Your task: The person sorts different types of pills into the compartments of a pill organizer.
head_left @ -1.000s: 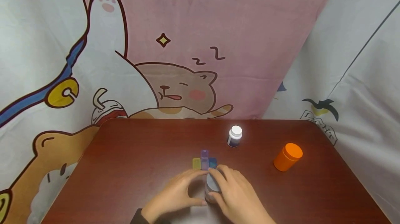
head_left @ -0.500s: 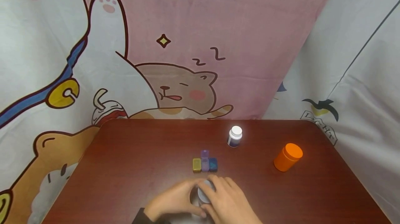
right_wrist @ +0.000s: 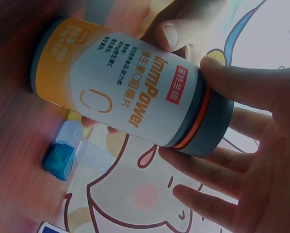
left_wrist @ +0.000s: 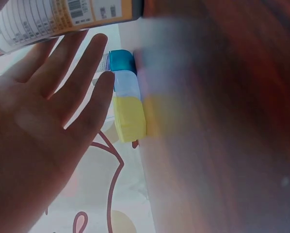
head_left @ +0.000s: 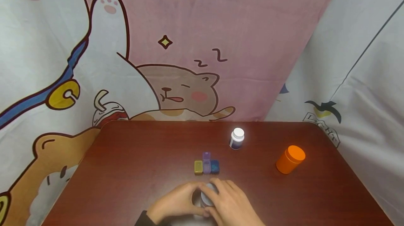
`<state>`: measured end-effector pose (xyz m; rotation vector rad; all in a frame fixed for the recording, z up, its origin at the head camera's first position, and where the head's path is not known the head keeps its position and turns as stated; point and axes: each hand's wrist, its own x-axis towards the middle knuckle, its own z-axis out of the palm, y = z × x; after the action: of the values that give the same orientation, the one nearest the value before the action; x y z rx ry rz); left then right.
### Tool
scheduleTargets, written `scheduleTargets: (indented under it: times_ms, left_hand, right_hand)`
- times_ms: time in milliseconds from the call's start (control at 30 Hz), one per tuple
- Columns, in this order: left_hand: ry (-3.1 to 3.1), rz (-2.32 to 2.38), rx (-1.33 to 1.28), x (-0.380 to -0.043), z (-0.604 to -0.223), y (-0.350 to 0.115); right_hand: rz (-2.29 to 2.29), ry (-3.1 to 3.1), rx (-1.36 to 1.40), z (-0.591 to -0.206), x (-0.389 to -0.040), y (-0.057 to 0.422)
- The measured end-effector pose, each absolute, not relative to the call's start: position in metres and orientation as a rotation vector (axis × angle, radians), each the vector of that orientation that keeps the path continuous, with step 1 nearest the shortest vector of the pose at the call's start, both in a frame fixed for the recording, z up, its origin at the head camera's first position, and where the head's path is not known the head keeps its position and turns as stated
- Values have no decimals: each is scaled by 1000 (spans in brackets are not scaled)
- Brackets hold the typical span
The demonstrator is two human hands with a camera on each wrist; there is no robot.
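Observation:
Between both hands is a supplement bottle (right_wrist: 125, 87) with a white and orange label and a dark grey cap (right_wrist: 205, 124). Its base points down at the tabletop. The left hand (head_left: 176, 199) holds the bottle's body, its thumb (right_wrist: 170, 36) against the label side and its fingers reaching round the far side. Thumb and fingers of the right hand (head_left: 231, 203) grip the cap from above and the side. Just beyond the hands sits a small pill organizer (head_left: 206, 166) with yellow, purple and blue compartments; its purple lid stands open.
A small white bottle (head_left: 237, 138) with a dark label stands farther back on the reddish-brown table (head_left: 142, 149). To the right is an orange bottle (head_left: 290, 159). A cartoon-printed cloth (head_left: 252, 43) hangs behind the table.
Both hands and the supplement bottle have shifted slightly left and toward the person, away from the pill organizer. Over the last half second they are nearly still.

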<state>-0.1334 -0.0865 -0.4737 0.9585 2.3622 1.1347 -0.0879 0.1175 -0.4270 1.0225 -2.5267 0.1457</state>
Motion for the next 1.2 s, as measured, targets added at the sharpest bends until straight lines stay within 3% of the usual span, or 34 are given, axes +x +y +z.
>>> scheduleTargets:
  times_ms: [667,1200]
  left_hand:
    - [2425,1092,994,-132,-475,-80]
    - [2430,1107,911,-132,-474,-79]
  right_hand:
    - [342,-2651,1025,-426,-90,121]
    - [272,-2644,715,-431,-87,114]
